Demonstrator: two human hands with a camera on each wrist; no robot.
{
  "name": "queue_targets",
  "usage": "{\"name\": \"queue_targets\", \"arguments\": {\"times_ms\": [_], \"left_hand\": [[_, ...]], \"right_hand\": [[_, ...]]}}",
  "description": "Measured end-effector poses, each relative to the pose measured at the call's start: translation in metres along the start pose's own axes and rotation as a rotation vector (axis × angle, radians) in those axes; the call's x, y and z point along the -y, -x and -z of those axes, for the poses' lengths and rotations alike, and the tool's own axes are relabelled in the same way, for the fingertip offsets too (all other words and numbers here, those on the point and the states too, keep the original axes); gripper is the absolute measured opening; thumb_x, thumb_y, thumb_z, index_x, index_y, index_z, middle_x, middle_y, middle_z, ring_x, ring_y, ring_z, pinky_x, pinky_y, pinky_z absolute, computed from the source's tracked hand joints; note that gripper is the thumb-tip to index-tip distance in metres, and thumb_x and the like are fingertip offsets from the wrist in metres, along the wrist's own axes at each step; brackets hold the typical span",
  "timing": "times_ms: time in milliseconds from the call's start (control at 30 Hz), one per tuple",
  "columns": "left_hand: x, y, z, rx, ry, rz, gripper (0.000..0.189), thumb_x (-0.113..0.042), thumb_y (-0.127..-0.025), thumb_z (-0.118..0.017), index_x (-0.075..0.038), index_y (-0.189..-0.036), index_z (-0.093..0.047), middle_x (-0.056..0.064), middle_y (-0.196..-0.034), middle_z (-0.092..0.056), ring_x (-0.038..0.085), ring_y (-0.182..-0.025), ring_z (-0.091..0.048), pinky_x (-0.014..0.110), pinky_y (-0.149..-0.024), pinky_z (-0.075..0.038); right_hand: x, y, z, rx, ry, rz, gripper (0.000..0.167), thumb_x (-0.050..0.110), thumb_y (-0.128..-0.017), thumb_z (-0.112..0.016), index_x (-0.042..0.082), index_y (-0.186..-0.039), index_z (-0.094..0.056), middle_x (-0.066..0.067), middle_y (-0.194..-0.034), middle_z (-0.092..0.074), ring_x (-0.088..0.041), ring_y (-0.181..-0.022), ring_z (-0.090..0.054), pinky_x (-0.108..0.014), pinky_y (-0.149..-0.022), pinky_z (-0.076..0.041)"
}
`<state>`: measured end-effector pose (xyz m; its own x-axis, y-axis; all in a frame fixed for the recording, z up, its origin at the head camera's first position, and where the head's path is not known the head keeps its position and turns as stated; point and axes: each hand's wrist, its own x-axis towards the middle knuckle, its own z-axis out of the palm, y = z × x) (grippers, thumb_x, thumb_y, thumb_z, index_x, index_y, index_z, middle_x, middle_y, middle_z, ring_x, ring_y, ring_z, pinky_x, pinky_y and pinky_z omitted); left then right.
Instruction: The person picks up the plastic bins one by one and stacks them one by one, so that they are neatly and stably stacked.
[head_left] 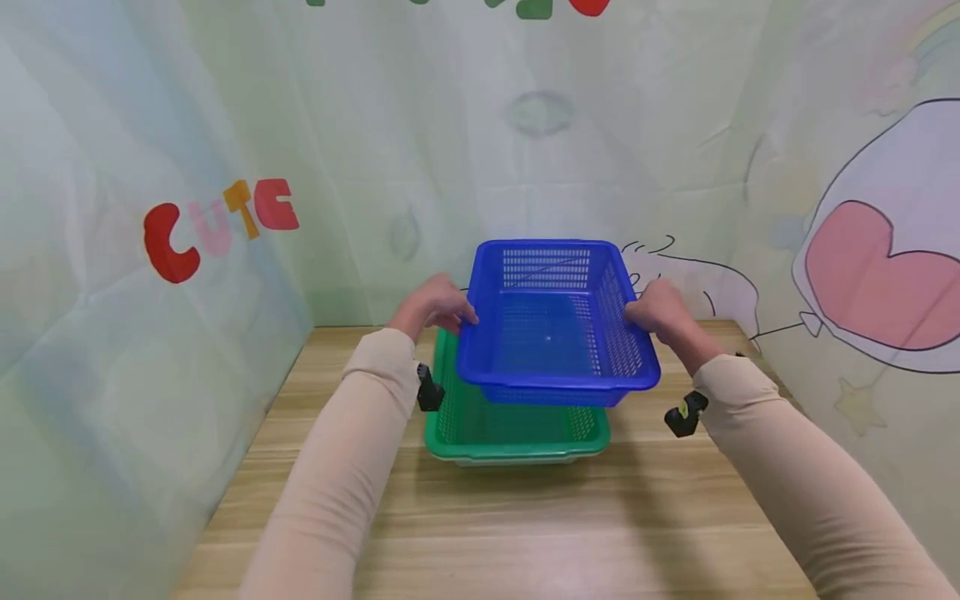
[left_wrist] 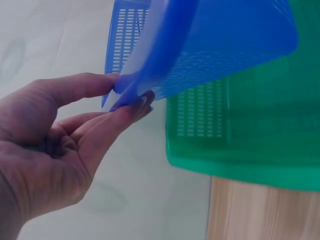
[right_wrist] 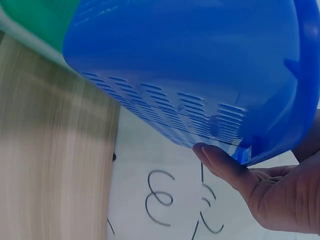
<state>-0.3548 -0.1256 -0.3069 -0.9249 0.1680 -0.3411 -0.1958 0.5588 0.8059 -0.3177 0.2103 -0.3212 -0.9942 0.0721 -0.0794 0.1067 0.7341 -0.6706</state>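
Observation:
A blue plastic basket point(head_left: 547, 333) with slotted walls hangs in the air, held by both hands. Its left rim is pinched between thumb and fingers of my left hand point(head_left: 438, 304), which the left wrist view shows closely. On the opposite side my right hand point(head_left: 663, 312) grips the rim, with its thumb against the outer wall in the right wrist view. Below the blue basket, and partly hidden by it, a green basket point(head_left: 517, 452) sits on the table. Something whitish shows under the green basket's front rim; I cannot tell what it is.
The wooden table point(head_left: 495, 533) reaches to a printed cloth backdrop point(head_left: 390, 150) behind and at both sides. Red and orange letters mark the left cloth, and a balloon drawing with a pink heart point(head_left: 892, 275) marks the right.

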Motion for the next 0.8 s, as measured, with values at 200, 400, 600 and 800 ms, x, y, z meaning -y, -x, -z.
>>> {"name": "queue_targets", "arguments": {"times_ms": [200, 400, 600, 800], "left_hand": [[0.010, 0.005, 0.013, -0.006, -0.021, 0.014, 0.018, 0.003, -0.087, -0.071, 0.011, -0.102, -0.065, 0.026, -0.109, -0.069, 0.024, -0.070, -0.072, 0.037, -0.075, -0.061], [0.019, 0.008, 0.025, 0.002, -0.045, 0.030, 0.027, 0.003, -0.087, -0.071, 0.013, -0.109, -0.060, 0.027, -0.114, -0.067, 0.028, -0.080, -0.073, 0.040, -0.082, -0.059], [0.024, 0.012, 0.029, 0.022, -0.058, 0.065, 0.034, 0.001, -0.087, -0.072, 0.014, -0.116, -0.059, 0.028, -0.117, -0.065, 0.028, -0.083, -0.073, 0.042, -0.088, -0.057], [0.030, 0.013, 0.030, 0.034, -0.092, 0.080, 0.035, 0.000, -0.088, -0.072, 0.014, -0.117, -0.059, 0.028, -0.118, -0.065, 0.024, -0.079, -0.073, 0.042, -0.090, -0.056]], "right_hand": [[0.012, 0.002, -0.015, 0.003, -0.054, 0.022, 0.016, -0.002, -0.083, -0.054, -0.013, -0.092, -0.060, -0.019, -0.079, -0.063, -0.021, -0.060, -0.059, -0.025, -0.050, -0.048], [0.021, 0.004, -0.026, 0.000, -0.090, 0.056, 0.020, -0.002, -0.083, -0.055, -0.016, -0.097, -0.059, -0.025, -0.087, -0.065, -0.025, -0.065, -0.064, -0.028, -0.058, -0.056], [0.022, 0.007, -0.035, 0.020, -0.100, 0.056, 0.022, -0.001, -0.085, -0.055, -0.015, -0.102, -0.057, -0.026, -0.089, -0.065, -0.027, -0.069, -0.065, -0.030, -0.060, -0.058], [0.019, 0.008, -0.043, 0.014, -0.072, 0.065, 0.018, -0.002, -0.082, -0.054, -0.014, -0.094, -0.058, -0.021, -0.081, -0.063, -0.022, -0.062, -0.060, -0.025, -0.052, -0.050]]}}
